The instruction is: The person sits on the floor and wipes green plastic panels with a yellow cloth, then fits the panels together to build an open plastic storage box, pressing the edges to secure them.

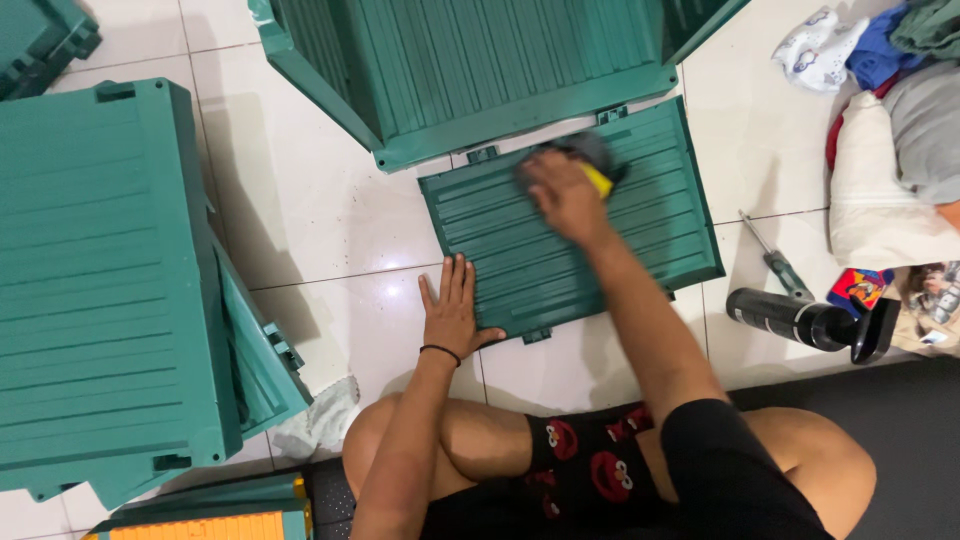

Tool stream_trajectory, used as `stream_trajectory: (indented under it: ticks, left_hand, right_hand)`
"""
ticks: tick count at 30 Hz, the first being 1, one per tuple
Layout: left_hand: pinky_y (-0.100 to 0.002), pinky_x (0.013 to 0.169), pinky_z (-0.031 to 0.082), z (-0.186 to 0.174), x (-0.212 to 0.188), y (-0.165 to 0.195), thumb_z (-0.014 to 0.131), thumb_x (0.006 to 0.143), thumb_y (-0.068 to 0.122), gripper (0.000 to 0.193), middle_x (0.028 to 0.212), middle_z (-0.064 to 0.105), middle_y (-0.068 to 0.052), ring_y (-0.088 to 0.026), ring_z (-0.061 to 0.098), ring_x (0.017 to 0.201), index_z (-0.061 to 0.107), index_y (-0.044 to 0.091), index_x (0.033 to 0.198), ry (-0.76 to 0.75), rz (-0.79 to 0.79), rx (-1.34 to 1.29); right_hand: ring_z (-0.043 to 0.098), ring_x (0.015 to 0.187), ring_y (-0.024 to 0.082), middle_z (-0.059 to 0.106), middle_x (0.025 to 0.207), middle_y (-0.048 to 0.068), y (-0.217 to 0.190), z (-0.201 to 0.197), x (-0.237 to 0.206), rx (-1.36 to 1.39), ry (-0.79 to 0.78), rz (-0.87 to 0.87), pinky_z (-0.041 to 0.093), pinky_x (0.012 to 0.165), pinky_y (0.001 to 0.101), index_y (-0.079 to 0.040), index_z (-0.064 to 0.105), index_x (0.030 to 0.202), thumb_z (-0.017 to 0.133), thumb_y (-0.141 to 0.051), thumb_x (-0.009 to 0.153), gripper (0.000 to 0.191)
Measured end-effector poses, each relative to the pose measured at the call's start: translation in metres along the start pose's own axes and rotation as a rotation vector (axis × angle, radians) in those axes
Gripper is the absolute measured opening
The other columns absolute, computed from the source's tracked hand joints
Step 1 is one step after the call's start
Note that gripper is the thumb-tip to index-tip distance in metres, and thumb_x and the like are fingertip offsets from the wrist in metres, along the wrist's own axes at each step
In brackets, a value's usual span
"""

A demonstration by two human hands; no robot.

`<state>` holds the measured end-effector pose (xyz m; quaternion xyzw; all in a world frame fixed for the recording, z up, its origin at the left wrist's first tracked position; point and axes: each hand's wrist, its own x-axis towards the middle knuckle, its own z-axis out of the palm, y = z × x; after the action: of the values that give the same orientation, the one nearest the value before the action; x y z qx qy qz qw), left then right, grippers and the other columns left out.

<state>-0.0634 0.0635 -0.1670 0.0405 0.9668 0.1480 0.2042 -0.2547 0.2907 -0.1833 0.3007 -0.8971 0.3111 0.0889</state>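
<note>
A green ribbed plastic panel lies flat on the white tiled floor in front of my crossed legs. My left hand rests flat, fingers spread, on the panel's near left corner, with a black band on the wrist. My right hand presses a dark and yellow sponge onto the far part of the panel; the hand and sponge are motion-blurred.
A large green ribbed cabinet piece stands at the left, another lies beyond the panel. A screwdriver, a black cylindrical tool and a pile of cloths lie at the right. A white rag sits by my left knee.
</note>
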Motion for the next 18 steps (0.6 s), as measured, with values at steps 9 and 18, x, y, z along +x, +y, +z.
stream_trajectory:
  ticks: [9, 18]
  left_hand:
    - [-0.067, 0.121, 0.001, 0.002, 0.001, -0.003, 0.081, 0.055, 0.076, 0.144, 0.17, 0.011, -0.016, -0.029, 0.003, 0.158, 0.019, -0.001, 0.159, 0.021, 0.022, -0.016]
    - [-0.067, 0.12, 0.0, 0.004, 0.003, -0.005, 0.084, 0.055, 0.071, 0.145, 0.17, 0.009, -0.018, -0.033, 0.001, 0.157, 0.016, -0.003, 0.159, -0.013, 0.025, -0.043]
  right_hand:
    - [0.056, 0.134, 0.043, 0.061, 0.143, 0.025, 0.1, -0.084, -0.018, -0.249, 0.045, 0.169, 0.045, 0.114, 0.0489, -0.001, 0.064, 0.138, 0.066, -0.015, 0.103, 0.038]
    - [0.038, 0.143, 0.053, 0.04, 0.154, 0.038, -0.011, 0.028, 0.011, -0.354, 0.117, 0.297, 0.031, 0.119, 0.0612, 0.016, 0.044, 0.148, 0.063, -0.028, 0.098, 0.069]
